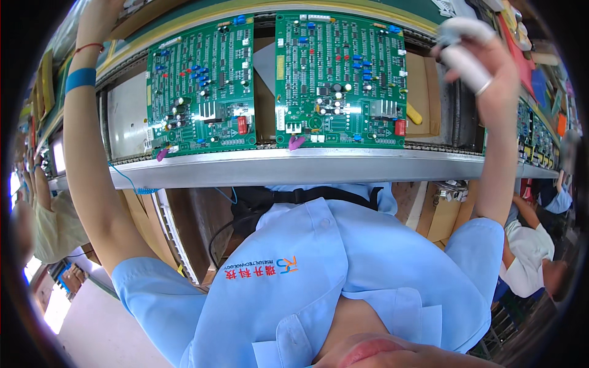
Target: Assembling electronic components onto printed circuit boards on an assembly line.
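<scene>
Two green circuit boards stand side by side on the rail frame before me: a left board (178,92) and a right board (331,67). Both carry rows of small parts, blue and red components and metal heat sinks. At the lower edge of each sits a purple piece, one on the left (162,154) and one on the right (297,143). My right hand (491,64), blurred, is raised beyond the right board's far right corner. White covers sheathe its fingers, which pinch together; what they hold is unclear. My left hand (101,15) reaches past the far left, its fingers out of sight.
A metal rail (294,167) runs along the near side. Right of the boards, a yellow piece (415,115) lies in a cardboard tray (432,92). A coiled blue cord (146,191) hangs at left. Other people work at both sides, one in a white shirt (527,251).
</scene>
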Available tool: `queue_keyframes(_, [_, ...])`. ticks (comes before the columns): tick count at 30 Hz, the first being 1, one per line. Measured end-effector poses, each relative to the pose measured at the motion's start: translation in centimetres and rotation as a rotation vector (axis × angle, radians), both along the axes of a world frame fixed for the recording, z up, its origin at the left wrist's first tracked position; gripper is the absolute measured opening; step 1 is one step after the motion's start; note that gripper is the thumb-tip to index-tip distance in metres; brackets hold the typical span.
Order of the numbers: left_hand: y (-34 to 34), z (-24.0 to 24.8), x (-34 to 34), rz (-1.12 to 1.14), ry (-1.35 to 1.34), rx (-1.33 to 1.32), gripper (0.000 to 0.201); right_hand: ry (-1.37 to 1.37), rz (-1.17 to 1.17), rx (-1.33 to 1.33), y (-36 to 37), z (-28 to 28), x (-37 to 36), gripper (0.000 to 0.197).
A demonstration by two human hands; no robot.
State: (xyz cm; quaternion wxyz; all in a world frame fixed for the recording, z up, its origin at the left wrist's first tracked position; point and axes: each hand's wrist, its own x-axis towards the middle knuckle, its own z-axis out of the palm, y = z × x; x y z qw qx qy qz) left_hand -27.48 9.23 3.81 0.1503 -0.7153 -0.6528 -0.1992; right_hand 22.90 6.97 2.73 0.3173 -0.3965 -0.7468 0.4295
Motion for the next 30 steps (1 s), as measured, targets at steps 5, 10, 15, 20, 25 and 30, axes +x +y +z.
queue_keyframes(5, [-1.1,0.4,1.7,-0.157,-0.232,0.027,0.029,-0.286,0.285,0.276,-6.5,-1.2,-8.8,0.024])
queue_keyframes(10, [-4.7,2.3,6.5,-0.054,-0.43,-0.016,0.019,-0.499,0.274,0.549,-7.9,-2.6,-10.5,0.029])
queue_keyframes(15, [-7.7,3.3,9.4,-0.074,-0.51,-0.133,0.015,-0.587,0.291,0.724,-7.7,-3.5,-11.6,0.014])
queue_keyframes(20, [-9.7,3.9,12.6,-0.003,-0.767,-0.315,0.015,-0.668,0.325,0.76,-8.1,-3.3,-12.0,0.01])
queue_keyframes(25, [-11.1,3.3,13.8,-0.088,-0.565,-0.303,0.017,-0.734,0.35,0.781,-8.5,-3.1,-11.9,0.013])
queue_keyframes(30, [-11.8,0.5,15.3,-0.319,-0.574,-0.455,0.017,-0.591,0.282,0.663,-7.4,-0.5,-10.6,0.025])
